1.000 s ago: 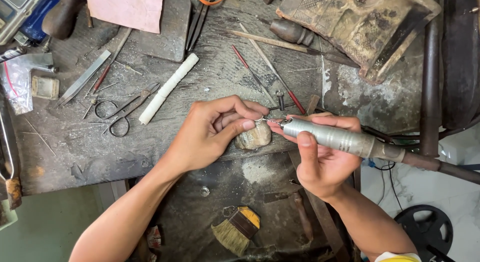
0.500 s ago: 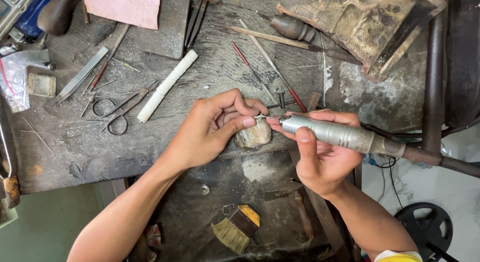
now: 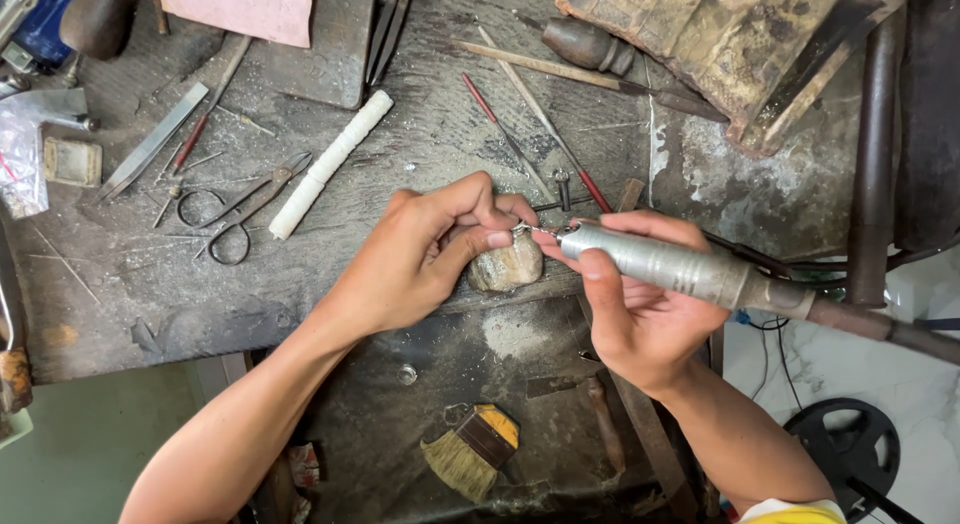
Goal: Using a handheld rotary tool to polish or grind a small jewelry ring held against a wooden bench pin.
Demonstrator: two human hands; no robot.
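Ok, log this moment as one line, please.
left hand: pinches small metal piece on bench peg | right hand: grips rotary handpiece, tip at piece | brush: below, idle

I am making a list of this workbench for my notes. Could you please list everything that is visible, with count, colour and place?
handpiece: 1, silver, in right hand
small piece: 1, metallic, pinched by left fingers at the handpiece tip
peg: 1, worn brown, under the hands
scissors: 1, dark, left of centre
white rod: 1, white, upper centre
red-handled tools: 2, upper centre
brush: 1, tan bristles, bottom centre
pink cloth: 1, top left
left hand: 1, centre
right hand: 1, right of centre
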